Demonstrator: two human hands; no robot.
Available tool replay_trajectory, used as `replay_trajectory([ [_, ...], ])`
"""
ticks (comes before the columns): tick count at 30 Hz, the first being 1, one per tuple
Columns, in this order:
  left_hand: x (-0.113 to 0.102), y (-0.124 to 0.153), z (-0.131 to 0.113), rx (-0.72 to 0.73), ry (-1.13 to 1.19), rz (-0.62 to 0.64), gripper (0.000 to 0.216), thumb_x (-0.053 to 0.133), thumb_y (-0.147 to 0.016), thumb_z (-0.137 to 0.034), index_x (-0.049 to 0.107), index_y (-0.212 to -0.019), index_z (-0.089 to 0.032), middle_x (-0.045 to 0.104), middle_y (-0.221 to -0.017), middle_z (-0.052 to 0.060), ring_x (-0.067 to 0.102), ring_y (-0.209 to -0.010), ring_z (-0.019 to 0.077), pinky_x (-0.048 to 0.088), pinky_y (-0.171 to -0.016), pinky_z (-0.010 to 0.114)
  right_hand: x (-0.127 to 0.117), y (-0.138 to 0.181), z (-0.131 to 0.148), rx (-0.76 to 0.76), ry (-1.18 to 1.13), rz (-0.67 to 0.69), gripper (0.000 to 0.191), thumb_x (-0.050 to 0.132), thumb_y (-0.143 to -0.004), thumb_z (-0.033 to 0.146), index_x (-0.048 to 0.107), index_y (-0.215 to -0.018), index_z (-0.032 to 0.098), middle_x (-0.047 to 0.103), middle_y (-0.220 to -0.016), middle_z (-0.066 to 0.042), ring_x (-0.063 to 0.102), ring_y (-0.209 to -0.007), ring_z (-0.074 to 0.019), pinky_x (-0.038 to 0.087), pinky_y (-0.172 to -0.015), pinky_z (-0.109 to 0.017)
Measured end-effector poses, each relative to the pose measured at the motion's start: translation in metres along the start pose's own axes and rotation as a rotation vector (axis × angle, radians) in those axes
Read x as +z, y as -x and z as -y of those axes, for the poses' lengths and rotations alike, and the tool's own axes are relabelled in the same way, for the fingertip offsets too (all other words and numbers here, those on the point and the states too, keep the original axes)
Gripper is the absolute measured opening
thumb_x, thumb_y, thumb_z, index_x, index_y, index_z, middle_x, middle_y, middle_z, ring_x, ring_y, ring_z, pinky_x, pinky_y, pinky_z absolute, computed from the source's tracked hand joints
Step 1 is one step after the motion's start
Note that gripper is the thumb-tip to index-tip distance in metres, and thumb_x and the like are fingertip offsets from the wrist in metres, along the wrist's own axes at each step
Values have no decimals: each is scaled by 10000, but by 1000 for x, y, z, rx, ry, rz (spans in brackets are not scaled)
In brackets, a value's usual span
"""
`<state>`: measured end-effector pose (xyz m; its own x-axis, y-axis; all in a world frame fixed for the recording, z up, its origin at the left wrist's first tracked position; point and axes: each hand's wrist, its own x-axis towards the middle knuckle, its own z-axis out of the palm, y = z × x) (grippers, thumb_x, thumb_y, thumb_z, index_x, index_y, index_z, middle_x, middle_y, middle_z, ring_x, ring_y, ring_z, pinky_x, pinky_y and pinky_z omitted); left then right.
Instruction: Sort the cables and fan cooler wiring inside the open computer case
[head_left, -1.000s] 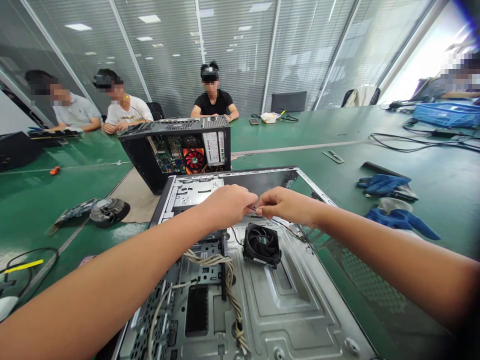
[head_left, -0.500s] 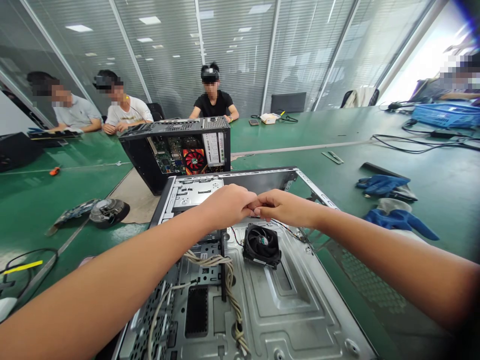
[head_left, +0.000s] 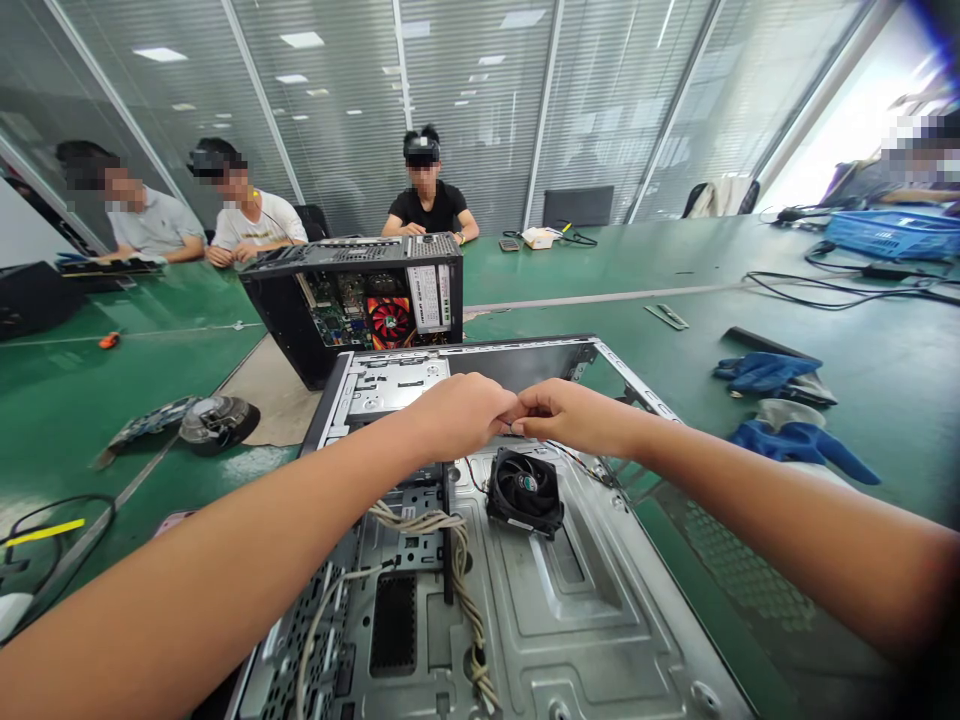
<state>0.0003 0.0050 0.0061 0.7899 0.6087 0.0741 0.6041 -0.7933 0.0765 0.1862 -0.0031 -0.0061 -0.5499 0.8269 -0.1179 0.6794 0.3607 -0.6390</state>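
An open grey computer case (head_left: 585, 620) lies flat in front of me. My left hand (head_left: 459, 412) and my right hand (head_left: 571, 412) meet above its far half, fingertips almost touching. Both are pinched shut on a small dark item between them, too small to name; thin wires lead from it. Just below the hands a black cooling fan (head_left: 525, 490) rests on the case floor. A braided bundle of pale cables (head_left: 457, 560) runs along the floor to the left of the fan.
A second, black computer case (head_left: 352, 300) with a red fan stands behind mine. Blue gloves (head_left: 780, 400) lie on the green table (head_left: 675, 270) at the right, a loose circuit board with a cooler (head_left: 202, 420) at the left. Several people sit across the table.
The hands closed the small gap between their fingertips half a second ago and have drawn very slightly apart since. Nothing else has moved.
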Motion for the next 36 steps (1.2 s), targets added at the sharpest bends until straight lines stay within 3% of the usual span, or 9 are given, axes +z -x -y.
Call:
replay_trajectory([
  [15, -1, 3, -3, -40, -143, 35, 164, 478, -870, -244, 616, -810, -178, 645, -776, 46, 574, -680, 166, 336, -576, 282, -1, 0, -4, 58, 30, 34, 167, 504, -785, 326, 535, -706, 182, 531, -623, 13, 441, -580, -128, 326, -552, -272],
  [26, -3, 4, -5, 22, -112, 3, 186, 466, -891, -224, 646, -884, -178, 667, -840, 42, 601, -736, 171, 365, -600, 286, -2, 1, 1, -46, -190, 141, 165, 499, -801, 307, 577, -785, 163, 552, -721, -9, 543, -655, -138, 439, -641, -278],
  [31, -5, 3, -7, 18, -71, 52, 152, 518, -859, -170, 664, -901, -179, 669, -841, 36, 603, -755, 165, 378, -617, 280, -2, 1, -2, -18, -124, 100, 148, 522, -766, 299, 577, -735, 166, 580, -679, -11, 521, -631, -141, 412, -606, -277],
  [36, -3, 2, -6, 18, -35, 25, 156, 510, -865, -186, 666, -866, -179, 663, -804, 33, 595, -726, 157, 383, -617, 276, -2, 1, -1, -33, -47, 61, 160, 519, -753, 304, 585, -717, 163, 553, -648, 7, 469, -606, -127, 344, -575, -268],
])
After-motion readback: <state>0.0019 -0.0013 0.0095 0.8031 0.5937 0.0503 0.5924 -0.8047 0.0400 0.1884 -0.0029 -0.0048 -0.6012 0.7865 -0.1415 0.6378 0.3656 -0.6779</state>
